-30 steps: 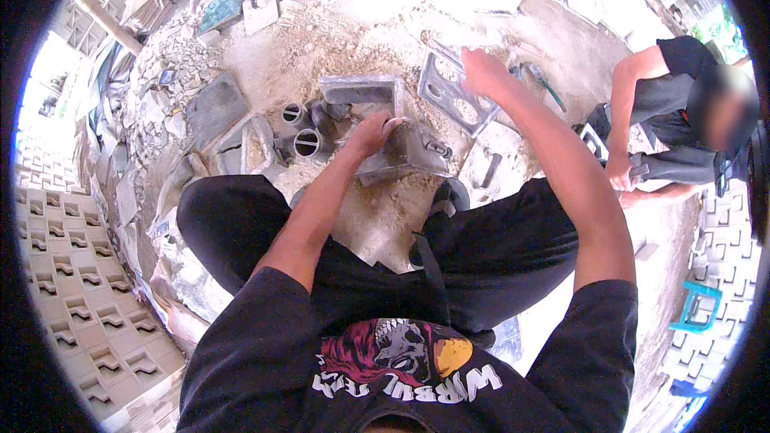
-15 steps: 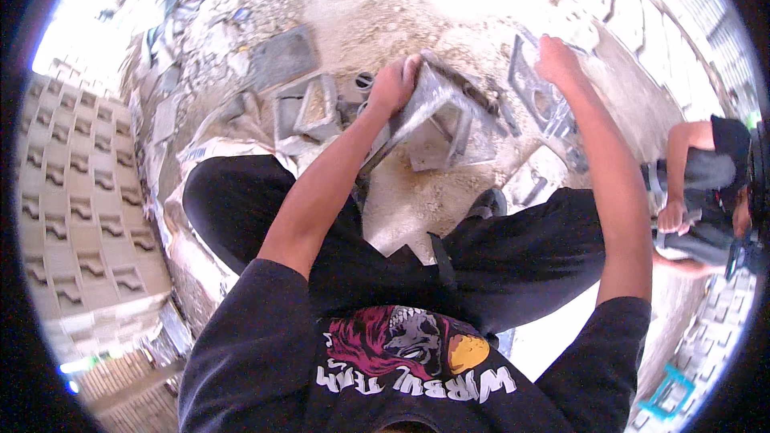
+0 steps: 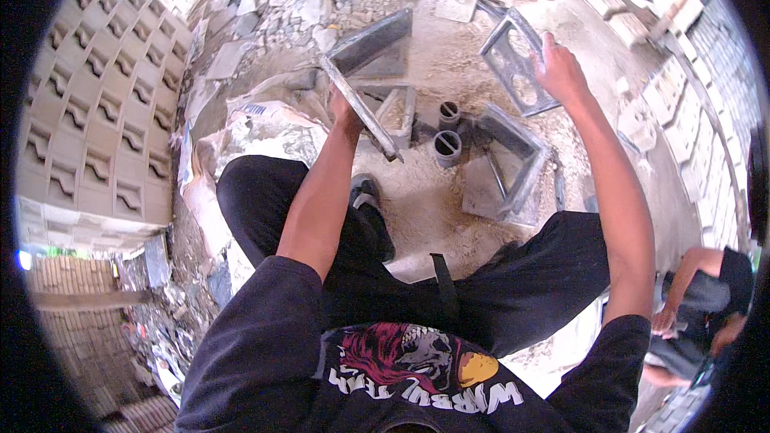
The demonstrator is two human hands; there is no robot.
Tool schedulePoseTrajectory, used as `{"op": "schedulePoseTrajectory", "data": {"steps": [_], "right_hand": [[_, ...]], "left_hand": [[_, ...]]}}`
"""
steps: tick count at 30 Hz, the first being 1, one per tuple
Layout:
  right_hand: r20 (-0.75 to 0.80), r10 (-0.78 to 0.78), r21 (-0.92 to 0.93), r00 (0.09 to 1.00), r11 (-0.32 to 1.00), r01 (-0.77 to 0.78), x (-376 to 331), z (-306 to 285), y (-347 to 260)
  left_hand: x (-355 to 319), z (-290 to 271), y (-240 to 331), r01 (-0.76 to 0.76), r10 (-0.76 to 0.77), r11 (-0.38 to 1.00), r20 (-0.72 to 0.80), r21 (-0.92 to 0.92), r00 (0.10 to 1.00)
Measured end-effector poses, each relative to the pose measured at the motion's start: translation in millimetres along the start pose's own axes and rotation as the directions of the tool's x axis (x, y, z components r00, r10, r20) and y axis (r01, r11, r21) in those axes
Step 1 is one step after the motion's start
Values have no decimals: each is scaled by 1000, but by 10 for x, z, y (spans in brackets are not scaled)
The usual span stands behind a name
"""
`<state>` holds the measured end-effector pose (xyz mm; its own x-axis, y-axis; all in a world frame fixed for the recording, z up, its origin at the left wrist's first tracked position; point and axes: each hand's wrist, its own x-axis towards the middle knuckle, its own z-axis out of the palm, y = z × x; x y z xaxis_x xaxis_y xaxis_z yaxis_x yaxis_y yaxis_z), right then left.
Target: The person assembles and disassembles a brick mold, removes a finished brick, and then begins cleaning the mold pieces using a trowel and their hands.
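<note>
My left hand [image 3: 343, 106] is closed round a dirty grey metal frame [image 3: 370, 123], which I see nearly edge-on; the frame hides part of the fingers. Off to the right, my right hand [image 3: 559, 72] grips the edge of a rectangular metal plate with round holes [image 3: 503, 62], held tilted. Between the hands, two dark short cylinders [image 3: 447, 147] with a bar across their tops stand on the sandy ground. Beside them lies an angular grey metal mould [image 3: 525, 162]. Beyond my left hand is a dark grey slab [image 3: 373, 46], partly overlapped by the frame.
A small box-like form [image 3: 405, 116] sits behind the left frame. Rubble [image 3: 301, 12] spreads at the far left, beside stacked patterned blocks [image 3: 104, 88]. Pale blocks [image 3: 618, 20] line the far right. Another person [image 3: 706, 305] is at the right edge. My shoe [image 3: 365, 192] is below the frame.
My left hand has moved left with the metal frame, away from the mould and cylinders, which now show. My right hand still grips the holed plate, now raised and plainer to see. The view has shifted.
</note>
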<state>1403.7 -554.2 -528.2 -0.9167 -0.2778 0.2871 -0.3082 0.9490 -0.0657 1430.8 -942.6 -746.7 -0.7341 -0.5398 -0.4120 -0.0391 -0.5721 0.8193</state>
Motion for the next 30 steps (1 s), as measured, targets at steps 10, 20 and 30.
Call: {"op": "schedulePoseTrajectory", "data": {"steps": [10, 20, 30], "right_hand": [[78, -33, 433, 996, 901, -4, 929, 1849, -1177], [319, 325, 626, 890, 633, -456, 606, 3520, -1834], [233, 70, 317, 970, 937, -144, 560, 3218, -1705]], "left_hand": [[303, -776, 142, -78, 32, 978, -232, -191, 972], [337, -956, 176, 8, -45, 986, -217, -168, 975], [408, -880, 34, 63, -82, 993, -194, -103, 978]]}}
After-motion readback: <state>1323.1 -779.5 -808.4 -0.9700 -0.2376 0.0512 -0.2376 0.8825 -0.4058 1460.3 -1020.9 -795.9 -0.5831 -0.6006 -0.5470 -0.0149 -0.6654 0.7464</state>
